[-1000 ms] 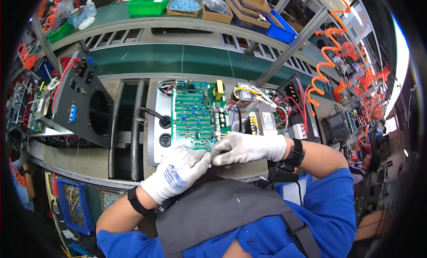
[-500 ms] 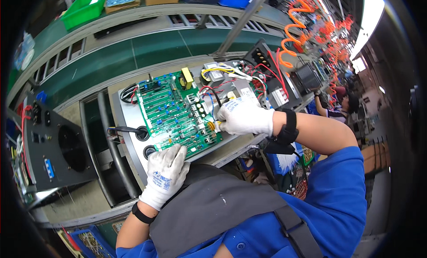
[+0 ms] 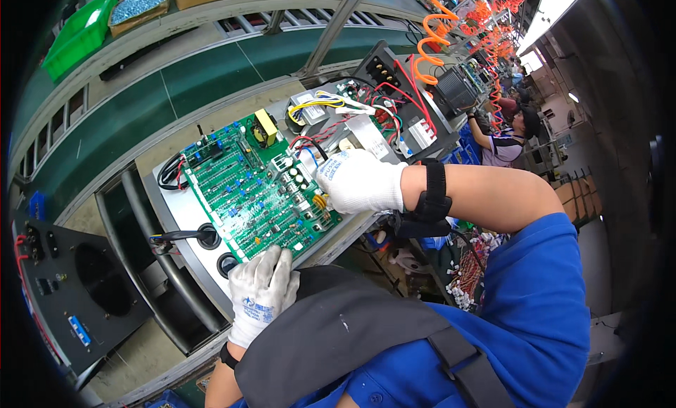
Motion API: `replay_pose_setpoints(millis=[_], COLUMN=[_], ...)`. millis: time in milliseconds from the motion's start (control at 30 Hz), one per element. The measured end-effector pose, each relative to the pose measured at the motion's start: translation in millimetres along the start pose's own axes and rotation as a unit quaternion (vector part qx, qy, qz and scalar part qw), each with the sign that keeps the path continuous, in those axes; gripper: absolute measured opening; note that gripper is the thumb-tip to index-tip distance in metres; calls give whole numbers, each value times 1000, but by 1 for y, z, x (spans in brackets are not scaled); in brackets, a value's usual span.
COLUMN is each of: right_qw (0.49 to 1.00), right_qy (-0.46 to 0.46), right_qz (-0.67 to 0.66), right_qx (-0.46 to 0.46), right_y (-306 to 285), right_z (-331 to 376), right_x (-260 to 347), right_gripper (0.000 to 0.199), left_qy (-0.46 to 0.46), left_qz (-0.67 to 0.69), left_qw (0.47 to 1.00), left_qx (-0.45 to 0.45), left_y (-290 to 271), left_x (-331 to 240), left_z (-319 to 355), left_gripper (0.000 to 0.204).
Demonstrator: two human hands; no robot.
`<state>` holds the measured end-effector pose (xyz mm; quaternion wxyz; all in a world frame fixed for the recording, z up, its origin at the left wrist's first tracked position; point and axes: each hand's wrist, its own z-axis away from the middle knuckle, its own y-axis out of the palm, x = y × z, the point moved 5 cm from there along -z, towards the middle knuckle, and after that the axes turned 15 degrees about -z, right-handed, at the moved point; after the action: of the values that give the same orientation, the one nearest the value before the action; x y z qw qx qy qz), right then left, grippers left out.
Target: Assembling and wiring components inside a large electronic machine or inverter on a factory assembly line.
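Observation:
A large green circuit board (image 3: 236, 190) lies on a pale metal plate (image 3: 165, 176), packed with small components and a yellow transformer (image 3: 265, 126). My left hand (image 3: 264, 292), in a white glove, rests at the board's near edge with its fingers stretched out, holding nothing visible. At the board's right edge is my right hand (image 3: 359, 183), gloved too, its fingers curled down beside a row of capacitors (image 3: 292, 174). Its fingertips and whatever they grip are hidden. Blue, red and black wires run close to it. Beyond sits a metal-cased transformer (image 3: 308, 109) with yellow and white leads.
A black panel with a round opening (image 3: 77, 267) stands at left, beside metal rollers (image 3: 169, 253). Behind runs a green conveyor (image 3: 134, 102), with a green bin (image 3: 81, 35) past it. Orange coiled hoses (image 3: 431, 38) hang at right. Another person (image 3: 510, 137) works farther along.
The view has shifted, so the board and both hands appear farther left. My left hand stays by the board's near edge; my right hand remains at its right edge, fingertips now more hidden.

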<state>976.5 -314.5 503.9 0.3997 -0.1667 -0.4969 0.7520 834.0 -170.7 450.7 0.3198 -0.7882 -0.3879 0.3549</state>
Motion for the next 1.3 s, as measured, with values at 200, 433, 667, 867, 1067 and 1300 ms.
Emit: replay_pose_setpoints(millis=[200, 433, 667, 867, 1067, 1300], right_qw=[1000, 999, 920, 773, 680, 396], right_qy=[-11, -17, -135, 317, 596, 735], right_qz=[16, 22, -147, -508, -334, -263], right_qx=[22, 25, -336, -209, -265, -484], right_y=[4, -2, 16, 252, 479, 558], right_z=[-4, -3, 121, 237, 424, 538], right_x=[6, 3, 25, -114, -218, -333], right_gripper=[20, 18, 31, 23, 24, 24], left_qy=[-17, -5, -35, 225, -55, 17], left_qz=[31, 29, 140, -137, 23, -252], left_qw=[999, 1000, 984, 954, 969, 843], left_qx=[10, -3, 106, 144, 241, 475], left_y=[5, -1, -16, 18, 76, 93], left_x=[8, 2, 3, -35, 5, 53], left_z=[8, 8, -23, -131, -164, -181], left_gripper=[43, 37, 21, 20, 21, 37])
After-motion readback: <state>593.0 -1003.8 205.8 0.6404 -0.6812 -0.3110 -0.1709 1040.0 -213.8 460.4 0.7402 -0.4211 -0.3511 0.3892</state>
